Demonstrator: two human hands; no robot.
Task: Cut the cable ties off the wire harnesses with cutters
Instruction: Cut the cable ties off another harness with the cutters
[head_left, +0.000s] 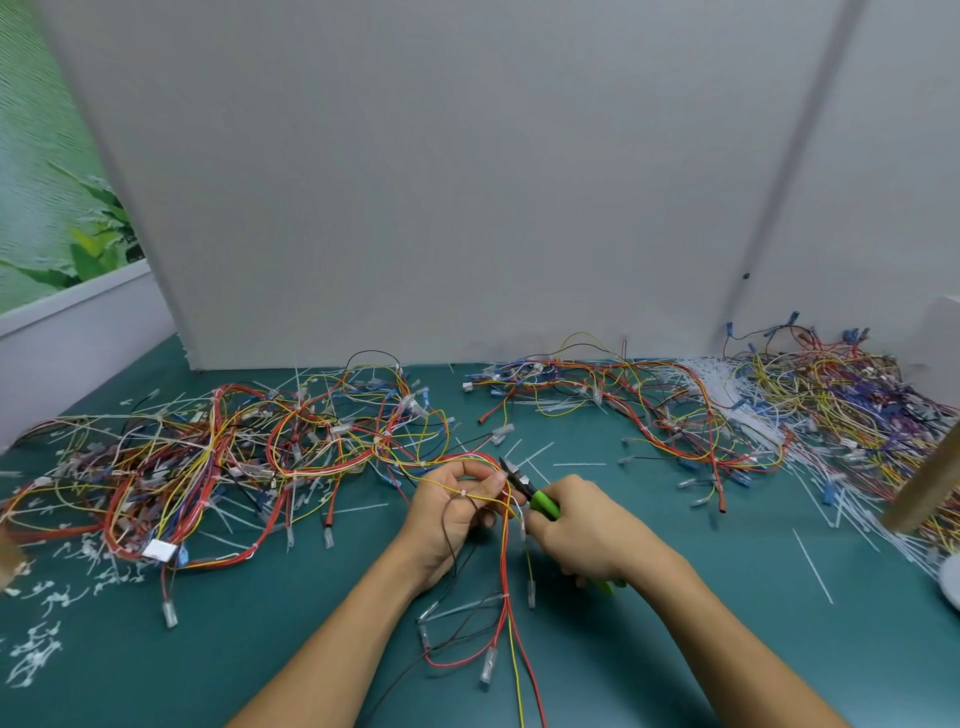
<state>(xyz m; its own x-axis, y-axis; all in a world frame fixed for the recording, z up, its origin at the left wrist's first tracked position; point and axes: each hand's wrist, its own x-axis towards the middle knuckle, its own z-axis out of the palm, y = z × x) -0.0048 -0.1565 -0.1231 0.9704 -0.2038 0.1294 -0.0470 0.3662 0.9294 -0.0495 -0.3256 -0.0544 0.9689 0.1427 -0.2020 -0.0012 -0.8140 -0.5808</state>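
Gripping wire harness (503, 566) in curled left hand (454, 514) over teal table (260, 649); clasping green cutters (527, 491) in right hand (582, 525), tip touching wires beside white cable tie (462, 492).

Green-handled cutters (537, 500) tilted, tips at lifted red-yellow wire harness (503, 561); white cable tie (462, 492) around its yellow wire.

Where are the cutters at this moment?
In the head view, just right of centre and low, the green-handled cutters sit in the right hand, tips pointing at the harness wires the left hand holds.
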